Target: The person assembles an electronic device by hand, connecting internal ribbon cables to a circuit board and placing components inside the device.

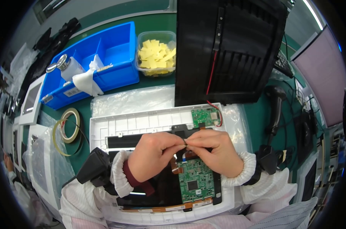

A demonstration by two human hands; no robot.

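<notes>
Thumb and forefinger pinched, my left hand [152, 155] meets the pinched fingertips of my right hand [217, 150]. Whatever lies between them is too small to make out. Both are over a white plastic housing [98, 131] with ribbed edges. Inside it, below my hands, lies a dark glossy panel [157, 194]. On this panel's right part sits a large green circuit board [197, 181], with an orange flex cable [176, 166] at its upper left. A smaller green board [204, 116], wired with red and black leads, is at the housing's top right corner.
A black ribbed case [238, 49] stands behind the housing. At the back left are a blue bin [115, 78] holding a dispenser bottle [71, 68], and a clear tub of yellow pieces [156, 53]. Tape rolls [69, 126] lie left; a handheld scanner [274, 110] is right.
</notes>
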